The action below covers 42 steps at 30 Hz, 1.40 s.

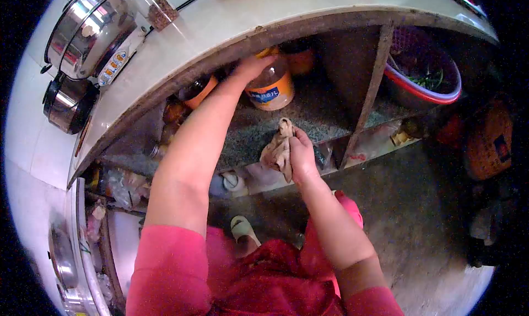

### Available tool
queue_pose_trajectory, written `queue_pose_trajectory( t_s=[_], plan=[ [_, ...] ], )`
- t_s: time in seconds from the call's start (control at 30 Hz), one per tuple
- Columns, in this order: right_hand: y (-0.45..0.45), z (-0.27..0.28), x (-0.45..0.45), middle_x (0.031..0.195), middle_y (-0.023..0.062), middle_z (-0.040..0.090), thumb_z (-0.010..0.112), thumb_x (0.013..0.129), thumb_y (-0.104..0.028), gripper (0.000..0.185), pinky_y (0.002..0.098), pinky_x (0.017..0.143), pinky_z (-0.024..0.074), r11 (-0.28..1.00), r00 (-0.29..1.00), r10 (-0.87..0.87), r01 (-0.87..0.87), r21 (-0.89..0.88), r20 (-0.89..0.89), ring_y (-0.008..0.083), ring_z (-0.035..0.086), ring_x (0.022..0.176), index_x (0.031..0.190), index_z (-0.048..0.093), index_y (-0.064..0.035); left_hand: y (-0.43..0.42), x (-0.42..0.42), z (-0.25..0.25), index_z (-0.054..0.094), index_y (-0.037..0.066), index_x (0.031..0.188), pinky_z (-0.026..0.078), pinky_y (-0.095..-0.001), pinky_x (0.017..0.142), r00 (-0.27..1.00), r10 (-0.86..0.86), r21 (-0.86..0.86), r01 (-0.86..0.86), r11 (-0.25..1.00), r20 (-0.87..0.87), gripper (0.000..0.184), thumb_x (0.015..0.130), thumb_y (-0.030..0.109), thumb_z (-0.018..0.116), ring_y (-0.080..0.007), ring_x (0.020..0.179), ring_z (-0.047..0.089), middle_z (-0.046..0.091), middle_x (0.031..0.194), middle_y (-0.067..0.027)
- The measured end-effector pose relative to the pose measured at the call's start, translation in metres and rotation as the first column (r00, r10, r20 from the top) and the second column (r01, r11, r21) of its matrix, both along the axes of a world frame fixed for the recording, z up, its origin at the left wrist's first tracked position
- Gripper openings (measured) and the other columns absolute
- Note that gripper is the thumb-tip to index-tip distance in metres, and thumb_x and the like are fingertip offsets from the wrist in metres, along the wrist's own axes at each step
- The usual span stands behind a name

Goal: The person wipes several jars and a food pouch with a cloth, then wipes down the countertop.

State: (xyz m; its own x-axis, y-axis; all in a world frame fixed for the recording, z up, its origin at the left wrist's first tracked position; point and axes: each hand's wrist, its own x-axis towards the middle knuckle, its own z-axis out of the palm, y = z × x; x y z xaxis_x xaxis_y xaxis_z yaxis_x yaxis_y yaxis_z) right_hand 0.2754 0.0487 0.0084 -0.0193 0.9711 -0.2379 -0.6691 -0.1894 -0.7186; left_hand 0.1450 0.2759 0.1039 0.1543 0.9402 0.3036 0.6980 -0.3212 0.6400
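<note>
My left hand [256, 69] reaches under the counter into the open shelf. Its fingers close over the orange lid at the top of a clear plastic jar [273, 90] with an orange and blue label. Whitish contents show low in the jar, which stands upright or slightly tilted; I cannot tell whether its base touches the shelf. A crumpled beige rag [279, 150] hangs from my right hand [302, 155], its fingers wrapped round the cloth in front of the shelf's edge.
Other jars, one with an orange label [202, 93], stand in the dark shelf [242, 139]. Past an upright divider [370, 90] sits a plastic basket [430, 98] with greens. On the countertop [242, 15] are a steel cooker [91, 32] and a glass jar [160, 13].
</note>
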Motion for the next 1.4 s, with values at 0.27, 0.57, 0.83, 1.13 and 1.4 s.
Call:
queue_pose_trajectory(
  t_s=[0.27,0.57,0.83,1.13,1.4],
  plan=[
    [-0.001,0.007,0.014,0.097,0.0091,0.061,0.039,0.09,-0.004,0.037,0.0307,0.071,0.0518,1.0,1.0,0.007,-0.007,0.002,-0.011,0.0174,0.06,0.08,0.126,0.048,-0.0016,-0.064,0.008,0.058,0.047,0.008,0.132,0.035,-0.0378,0.105,0.997,0.037,-0.27,-0.055,0.961,-0.07,0.072,0.075,0.039,0.076,-0.0238,0.125,0.046,0.052,0.132,-0.0106],
    [-0.007,0.014,0.024,0.098,0.01,0.061,0.036,0.091,-0.004,0.035,0.031,0.071,0.0532,0.999,1.0,-0.003,0.002,-0.044,-0.026,0.0177,0.062,0.081,0.123,0.049,-0.0006,-0.102,-0.068,0.06,0.045,0.007,0.134,0.035,-0.0377,0.106,0.967,0.142,-0.176,-0.181,0.968,-0.213,0.066,0.076,0.022,0.073,-0.0277,0.124,0.047,0.051,0.135,-0.0107],
    [-0.001,-0.005,0.008,0.095,0.0103,0.062,0.043,0.088,-0.005,0.04,0.0305,0.065,0.0522,1.0,0.998,-0.017,0.018,0.02,-0.052,0.0182,0.061,0.076,0.128,0.046,-0.0007,-0.219,-0.092,0.075,0.049,0.004,0.128,0.041,-0.0399,0.1,0.871,0.045,-0.056,-0.083,0.995,-0.49,0.055,0.08,0.024,0.066,-0.0336,0.117,0.051,0.052,0.128,-0.0203],
    [0.005,-0.011,0.012,0.081,0.0088,0.059,0.045,0.094,-0.02,0.017,0.0326,0.062,0.0505,1.0,0.921,0.019,-0.014,0.016,-0.389,0.0202,0.059,0.069,0.101,0.051,-0.0057,-0.306,-0.061,0.24,0.04,0.003,0.138,0.039,-0.0369,0.101,0.759,-0.599,-0.629,0.342,0.699,-0.253,0.078,0.08,0.045,0.07,-0.0207,0.122,0.049,0.05,0.134,-0.0101],
    [-0.001,0.018,0.015,0.112,0.0096,0.061,0.036,0.091,-0.063,0.059,0.0519,0.091,0.0462,0.993,0.688,0.113,-0.061,0.098,-0.716,0.0314,0.057,0.107,0.119,0.054,-0.0141,-0.201,-0.12,0.322,0.05,0.005,0.128,0.05,-0.034,0.086,0.998,-0.015,0.099,0.009,0.995,0.065,0.05,0.09,0.034,0.061,-0.02,0.108,0.058,0.058,0.122,-0.0113]
  ],
)
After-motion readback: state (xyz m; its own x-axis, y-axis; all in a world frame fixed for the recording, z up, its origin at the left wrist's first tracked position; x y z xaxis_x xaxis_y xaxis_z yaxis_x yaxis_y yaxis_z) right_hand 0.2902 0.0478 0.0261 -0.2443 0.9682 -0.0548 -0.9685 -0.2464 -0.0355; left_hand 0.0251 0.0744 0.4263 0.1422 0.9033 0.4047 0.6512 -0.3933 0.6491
